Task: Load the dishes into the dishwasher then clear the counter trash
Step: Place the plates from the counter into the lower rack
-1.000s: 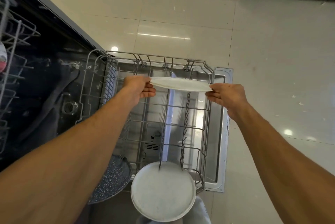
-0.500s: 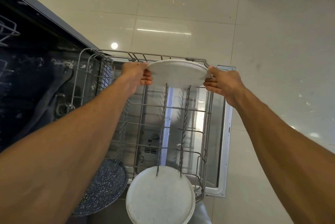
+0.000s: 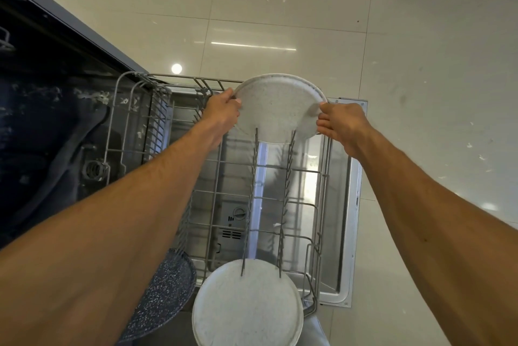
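Note:
A white speckled plate (image 3: 280, 106) stands tilted at the far end of the lower dishwasher rack (image 3: 134, 118), its lower edge behind two rows of tines. My left hand (image 3: 221, 113) grips its left rim and my right hand (image 3: 339, 124) pinches its right rim. A second white plate (image 3: 246, 309) stands in the rack's near end. Beside it on the left sits a dark blue speckled plate (image 3: 165, 295), partly hidden by my left forearm.
The rack is pulled out over the open dishwasher door (image 3: 349, 233). The dark dishwasher tub (image 3: 50, 121) lies to the left. Pale tiled floor (image 3: 434, 93) surrounds the door on the far and right sides, with small bits of debris on it.
The plate went from nearly flat to tilted upright, and both hands lowered it between the far tines. The camera view shifted slightly.

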Available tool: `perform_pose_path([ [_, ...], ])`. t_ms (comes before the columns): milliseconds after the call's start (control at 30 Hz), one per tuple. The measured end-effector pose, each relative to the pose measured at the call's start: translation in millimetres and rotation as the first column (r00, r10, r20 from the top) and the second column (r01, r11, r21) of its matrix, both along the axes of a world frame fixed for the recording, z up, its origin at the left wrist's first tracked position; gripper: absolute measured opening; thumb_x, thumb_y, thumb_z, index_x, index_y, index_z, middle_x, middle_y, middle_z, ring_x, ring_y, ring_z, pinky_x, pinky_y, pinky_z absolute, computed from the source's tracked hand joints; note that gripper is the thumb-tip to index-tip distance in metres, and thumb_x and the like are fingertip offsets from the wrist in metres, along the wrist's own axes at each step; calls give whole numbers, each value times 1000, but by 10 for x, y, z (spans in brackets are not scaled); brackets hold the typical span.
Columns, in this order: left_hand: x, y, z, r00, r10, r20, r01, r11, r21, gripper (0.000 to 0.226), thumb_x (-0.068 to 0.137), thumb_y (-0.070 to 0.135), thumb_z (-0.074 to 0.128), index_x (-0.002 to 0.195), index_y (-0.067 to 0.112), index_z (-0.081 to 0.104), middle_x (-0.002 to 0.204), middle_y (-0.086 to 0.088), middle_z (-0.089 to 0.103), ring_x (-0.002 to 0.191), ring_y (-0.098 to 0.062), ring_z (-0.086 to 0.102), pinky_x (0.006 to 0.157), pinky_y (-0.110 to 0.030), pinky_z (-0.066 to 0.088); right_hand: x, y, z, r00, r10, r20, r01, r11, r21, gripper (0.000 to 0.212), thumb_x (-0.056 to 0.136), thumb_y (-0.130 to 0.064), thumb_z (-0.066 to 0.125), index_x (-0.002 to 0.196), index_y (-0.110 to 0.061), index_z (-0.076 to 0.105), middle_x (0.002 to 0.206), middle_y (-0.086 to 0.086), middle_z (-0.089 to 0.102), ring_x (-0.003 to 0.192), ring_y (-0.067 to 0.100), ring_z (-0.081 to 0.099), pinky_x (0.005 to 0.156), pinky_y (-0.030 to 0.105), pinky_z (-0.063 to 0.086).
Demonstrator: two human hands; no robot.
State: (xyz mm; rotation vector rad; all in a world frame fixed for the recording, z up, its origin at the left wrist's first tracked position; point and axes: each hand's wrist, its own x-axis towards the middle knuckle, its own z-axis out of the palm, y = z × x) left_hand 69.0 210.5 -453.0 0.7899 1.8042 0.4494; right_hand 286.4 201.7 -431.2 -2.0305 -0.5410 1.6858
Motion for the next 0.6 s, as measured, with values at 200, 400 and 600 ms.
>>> perform_pose_path([
  [200, 6, -81, 71, 999, -19, -28, 20, 999, 28, 39, 103, 12, 41, 141, 16, 48, 121, -1, 57, 106, -15, 53, 92, -26, 47, 36, -67, 14, 998, 39, -52, -39, 999, -10, 39, 102, -8, 40, 138, 7, 44, 81, 8, 62, 65, 10, 53, 101, 32, 49],
  [400, -70, -412, 349, 999, 36, -41, -35, 999, 20, 19, 100, 9, 47, 105, 20, 62, 91, 9, 53, 90, -12, 54, 70, -18, 45, 52, -334, 314, 999, 18, -28, -18, 1000, -11, 26, 97, -6, 50, 118, 8, 59, 125, 33, 58, 123, 44, 53, 106, 52, 40],
  [600, -189, -988, 1011, 994, 107, -38, -109, 992, -57, 28, 99, 14, 49, 126, 11, 59, 113, -5, 63, 104, -22, 59, 93, -36, 51, -68, -816, 1108, 999, 49, 3, -49, 998, -33, 35, 97, -11, 55, 125, 10, 56, 119, 30, 63, 111, 39, 63, 101, 46, 49],
])
